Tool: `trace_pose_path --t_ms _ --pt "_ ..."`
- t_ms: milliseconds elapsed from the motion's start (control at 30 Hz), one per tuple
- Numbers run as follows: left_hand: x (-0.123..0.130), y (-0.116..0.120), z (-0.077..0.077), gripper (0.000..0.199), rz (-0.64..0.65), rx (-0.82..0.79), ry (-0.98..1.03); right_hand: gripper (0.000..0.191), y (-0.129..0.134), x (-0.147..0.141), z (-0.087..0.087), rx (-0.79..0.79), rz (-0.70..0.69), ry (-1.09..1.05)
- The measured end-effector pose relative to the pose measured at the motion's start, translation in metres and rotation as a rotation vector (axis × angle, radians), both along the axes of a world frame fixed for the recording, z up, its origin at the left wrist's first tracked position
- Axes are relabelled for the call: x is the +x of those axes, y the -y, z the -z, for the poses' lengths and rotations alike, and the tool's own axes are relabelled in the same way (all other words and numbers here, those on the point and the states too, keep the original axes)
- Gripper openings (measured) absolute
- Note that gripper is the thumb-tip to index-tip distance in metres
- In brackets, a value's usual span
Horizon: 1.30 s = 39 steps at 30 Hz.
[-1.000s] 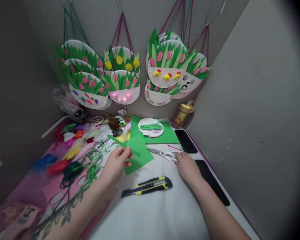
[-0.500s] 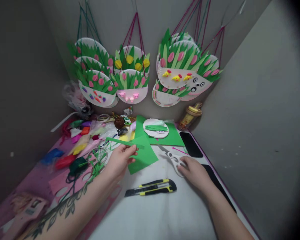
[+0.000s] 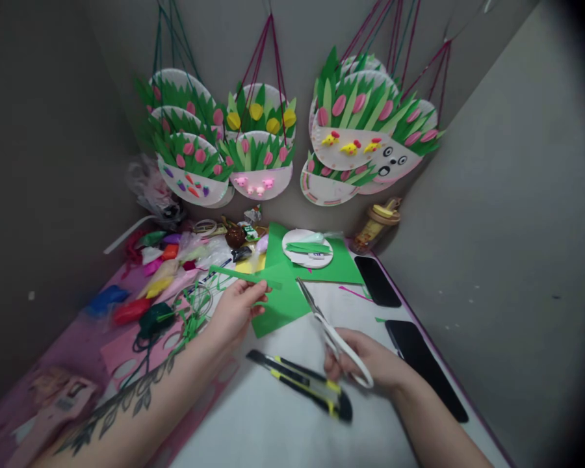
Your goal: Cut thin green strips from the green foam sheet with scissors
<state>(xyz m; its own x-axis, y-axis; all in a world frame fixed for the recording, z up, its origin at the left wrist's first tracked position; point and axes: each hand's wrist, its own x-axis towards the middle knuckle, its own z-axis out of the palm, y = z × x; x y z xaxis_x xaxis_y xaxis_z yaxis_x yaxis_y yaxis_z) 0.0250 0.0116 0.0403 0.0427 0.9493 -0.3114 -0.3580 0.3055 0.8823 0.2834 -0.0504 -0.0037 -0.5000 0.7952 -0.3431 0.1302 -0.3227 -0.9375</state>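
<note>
My left hand (image 3: 236, 311) pinches a narrow green paper strip (image 3: 228, 272) between thumb and fingers, above a green paper sheet (image 3: 283, 312). In my right hand (image 3: 377, 357) is a pair of scissors (image 3: 324, 323) with white handles, blades pointing away and to the left. The blades look nearly together, their tips close to the green sheet's right edge. A black and yellow utility knife (image 3: 299, 382) lies slanted on the white table just left of my right hand, its near end blurred. Whether my fingers touch the knife, I cannot tell.
A white paper plate (image 3: 297, 261) with green strips rests on green card at the back. Two dark phone-like slabs (image 3: 377, 281) lie along the right edge. Colourful bagged clay (image 3: 131, 312) and green scraps (image 3: 190, 318) crowd the left. Decorated plate baskets (image 3: 260, 182) hang on the wall.
The scissors have swung round in my right hand, which has moved nearer the knife. The knife has turned, its near end shifting toward me. My left hand still holds the strip.
</note>
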Motion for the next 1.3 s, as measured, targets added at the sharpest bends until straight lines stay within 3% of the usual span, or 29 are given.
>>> trace_pose_path --t_ms 67,233,367,567,1300 --pt "0.000 0.000 0.000 0.035 -0.012 -0.004 -0.001 0.052 0.002 0.000 0.003 -0.006 -0.071 -0.062" --pt "0.003 0.005 -0.001 0.035 -0.007 0.012 0.011 0.054 0.003 -0.024 0.010 0.203 0.076 -0.030" --pt "0.007 0.009 -0.002 0.035 -0.018 0.058 -0.021 0.049 0.008 -0.043 0.005 0.256 0.013 0.058" --pt "0.011 0.013 -0.004 0.034 0.053 0.111 -0.085 0.045 0.014 -0.049 -0.006 0.238 -0.067 0.071" --pt "0.010 0.013 -0.002 0.025 0.044 0.132 -0.156 0.033 0.014 -0.043 0.012 0.210 -0.064 0.057"
